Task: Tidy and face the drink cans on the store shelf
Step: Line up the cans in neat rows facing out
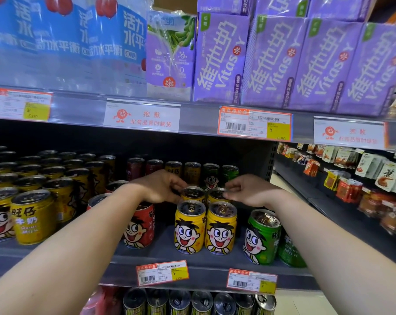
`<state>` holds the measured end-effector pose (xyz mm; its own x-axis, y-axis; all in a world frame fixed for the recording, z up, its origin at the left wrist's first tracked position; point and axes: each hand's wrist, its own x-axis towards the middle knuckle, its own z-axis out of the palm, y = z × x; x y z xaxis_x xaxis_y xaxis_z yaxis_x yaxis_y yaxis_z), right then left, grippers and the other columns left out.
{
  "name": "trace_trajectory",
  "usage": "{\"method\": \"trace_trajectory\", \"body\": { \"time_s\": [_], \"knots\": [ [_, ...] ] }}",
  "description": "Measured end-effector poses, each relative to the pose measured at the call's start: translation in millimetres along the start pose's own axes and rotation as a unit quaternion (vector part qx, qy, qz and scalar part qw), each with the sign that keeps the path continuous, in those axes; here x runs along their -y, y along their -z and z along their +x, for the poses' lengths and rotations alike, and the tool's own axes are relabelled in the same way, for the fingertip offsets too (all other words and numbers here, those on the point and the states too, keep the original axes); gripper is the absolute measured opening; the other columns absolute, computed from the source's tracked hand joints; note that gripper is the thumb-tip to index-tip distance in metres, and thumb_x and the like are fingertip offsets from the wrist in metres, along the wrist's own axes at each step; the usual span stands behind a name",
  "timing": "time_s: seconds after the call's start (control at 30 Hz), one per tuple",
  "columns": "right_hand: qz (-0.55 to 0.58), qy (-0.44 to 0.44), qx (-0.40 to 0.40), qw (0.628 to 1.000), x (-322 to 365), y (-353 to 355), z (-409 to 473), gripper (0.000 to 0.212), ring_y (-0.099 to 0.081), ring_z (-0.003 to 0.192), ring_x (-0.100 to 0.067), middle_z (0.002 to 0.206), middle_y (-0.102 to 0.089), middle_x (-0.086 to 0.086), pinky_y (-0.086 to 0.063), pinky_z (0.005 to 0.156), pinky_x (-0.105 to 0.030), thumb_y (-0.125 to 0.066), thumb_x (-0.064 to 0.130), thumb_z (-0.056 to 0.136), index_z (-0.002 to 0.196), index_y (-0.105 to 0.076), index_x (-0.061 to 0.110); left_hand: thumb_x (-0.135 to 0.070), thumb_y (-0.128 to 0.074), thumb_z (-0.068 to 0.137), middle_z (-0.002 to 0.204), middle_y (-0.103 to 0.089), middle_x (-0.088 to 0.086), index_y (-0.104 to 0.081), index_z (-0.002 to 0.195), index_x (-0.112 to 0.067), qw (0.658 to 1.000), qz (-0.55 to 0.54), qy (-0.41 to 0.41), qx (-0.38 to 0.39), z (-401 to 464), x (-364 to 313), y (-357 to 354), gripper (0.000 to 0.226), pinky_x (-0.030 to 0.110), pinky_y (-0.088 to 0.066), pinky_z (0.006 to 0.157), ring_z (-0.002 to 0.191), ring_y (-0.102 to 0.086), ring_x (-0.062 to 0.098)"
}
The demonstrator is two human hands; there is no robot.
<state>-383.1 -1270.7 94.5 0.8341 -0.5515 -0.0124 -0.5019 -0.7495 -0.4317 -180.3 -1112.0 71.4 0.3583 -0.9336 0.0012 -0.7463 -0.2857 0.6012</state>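
Two yellow cartoon-face cans stand side by side at the shelf front, the left one point(189, 228) and the right one point(220, 227), faces forward. Right behind them stand two more yellow cans. My left hand point(163, 186) has its fingertips on the rim of the rear left can point(192, 192). My right hand point(247, 189) pinches the rim of the rear right can point(216, 193). A red can point(140, 226) stands to the left and a green can point(261, 237) to the right, both face forward.
Several yellow cans point(33, 214) fill the shelf's left side, with dark, yellow and green cans further back. The grey shelf edge point(203, 268) carries price tags. Purple cartons point(222, 57) sit on the shelf above, snack packets point(351, 176) hang at right, more cans stand below.
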Motion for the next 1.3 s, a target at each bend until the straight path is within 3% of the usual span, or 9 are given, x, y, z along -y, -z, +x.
{"method": "trace_trajectory", "body": {
  "time_s": [0.13, 0.3, 0.47, 0.57, 0.7, 0.87, 0.97, 1.2, 1.3],
  "knots": [
    [0.016, -0.003, -0.027, 1.000, 2, -4, -6, 0.056, -0.052, 0.125, -0.018, 0.137, -0.055, -0.002, -0.038, 0.101, -0.025, -0.061, 0.038, 0.089, 0.140, -0.045, 0.021, -0.023, -0.070, 0.082, 0.121, -0.060, -0.010, -0.051, 0.131, -0.023, 0.999, -0.007, -0.019, -0.028, -10, -5, 5, 0.052, 0.019, -0.042, 0.088, 0.104, -0.057, 0.004],
    [-0.019, 0.027, -0.108, 0.994, 24, -9, -9, 0.039, -0.056, 0.117, -0.016, 0.126, -0.061, 0.007, -0.041, 0.104, -0.039, -0.057, 0.041, 0.090, 0.127, -0.056, 0.032, -0.026, -0.056, 0.092, 0.112, -0.063, -0.008, -0.060, 0.120, -0.028, 0.986, -0.002, 0.011, -0.168, -38, 8, 25, 0.028, 0.022, -0.041, 0.084, 0.102, -0.057, 0.009],
    [0.000, 0.080, -0.103, 0.991, 71, -24, -4, 0.033, -0.059, 0.106, -0.012, 0.115, -0.065, 0.010, -0.046, 0.096, -0.031, -0.059, 0.039, 0.089, 0.121, -0.062, 0.032, -0.029, -0.061, 0.088, 0.112, -0.067, -0.007, -0.065, 0.111, -0.032, 0.975, 0.010, 0.030, -0.218, -80, 31, 22, 0.023, 0.021, -0.044, 0.084, 0.098, -0.060, 0.007],
    [-0.018, 0.103, -0.091, 0.990, 96, -35, 5, 0.034, -0.060, 0.106, -0.014, 0.115, -0.066, 0.007, -0.047, 0.095, -0.031, -0.061, 0.038, 0.088, 0.120, -0.063, 0.028, -0.054, -0.057, 0.082, 0.113, -0.067, -0.008, -0.067, 0.113, -0.026, 0.966, 0.088, -0.007, -0.241, -105, 33, 7, 0.043, 0.028, -0.046, 0.091, 0.105, -0.060, 0.011],
    [-0.048, 0.103, -0.068, 0.991, 115, -47, 24, 0.043, -0.058, 0.113, -0.018, 0.126, -0.063, 0.003, -0.046, 0.096, -0.030, -0.062, 0.042, 0.086, 0.126, -0.059, 0.026, -0.079, -0.043, 0.064, 0.110, -0.067, -0.002, -0.067, 0.111, -0.031, 0.917, 0.243, -0.014, -0.316, -128, 44, -12, 0.071, 0.043, -0.044, 0.093, 0.105, -0.058, 0.024],
    [-0.120, 0.063, -0.025, 0.990, 131, -61, 53, 0.063, -0.055, 0.118, -0.026, 0.136, -0.055, -0.007, -0.044, 0.092, -0.029, -0.062, 0.052, 0.082, 0.135, -0.048, 0.020, -0.065, -0.066, 0.059, 0.113, -0.060, 0.004, -0.063, 0.115, -0.029, 0.894, 0.237, -0.030, -0.379, -130, 62, -48, 0.067, 0.054, -0.037, 0.099, 0.110, -0.053, 0.028],
    [-0.130, 0.045, -0.012, 0.990, 131, -71, 68, 0.062, -0.057, 0.114, -0.026, 0.131, -0.059, -0.008, -0.045, 0.089, -0.030, -0.061, 0.056, 0.080, 0.129, -0.055, 0.018, -0.056, -0.078, 0.055, 0.118, -0.058, 0.002, -0.057, 0.118, -0.029, 0.885, 0.233, -0.040, -0.401, -125, 69, -58, 0.072, 0.054, -0.033, 0.102, 0.115, -0.050, 0.025],
    [-0.122, 0.039, -0.042, 0.991, 120, -74, 70, 0.057, -0.051, 0.124, -0.024, 0.138, -0.054, -0.003, -0.039, 0.098, -0.030, -0.058, 0.055, 0.085, 0.132, -0.053, 0.023, -0.053, -0.079, 0.057, 0.120, -0.057, 0.001, -0.055, 0.120, -0.029, 0.869, 0.235, -0.064, -0.431, -123, 76, -61, 0.072, 0.053, -0.031, 0.105, 0.116, -0.048, 0.023],
    [-0.091, 0.052, -0.056, 0.993, 114, -74, 71, 0.047, -0.053, 0.119, -0.020, 0.132, -0.058, 0.001, -0.039, 0.093, -0.025, -0.062, 0.051, 0.084, 0.124, -0.060, 0.026, -0.053, -0.079, 0.058, 0.119, -0.058, 0.001, -0.056, 0.120, -0.028, 0.867, 0.233, -0.065, -0.435, -121, 77, -61, 0.070, 0.051, -0.029, 0.106, 0.117, -0.048, 0.023]
  ]
}}
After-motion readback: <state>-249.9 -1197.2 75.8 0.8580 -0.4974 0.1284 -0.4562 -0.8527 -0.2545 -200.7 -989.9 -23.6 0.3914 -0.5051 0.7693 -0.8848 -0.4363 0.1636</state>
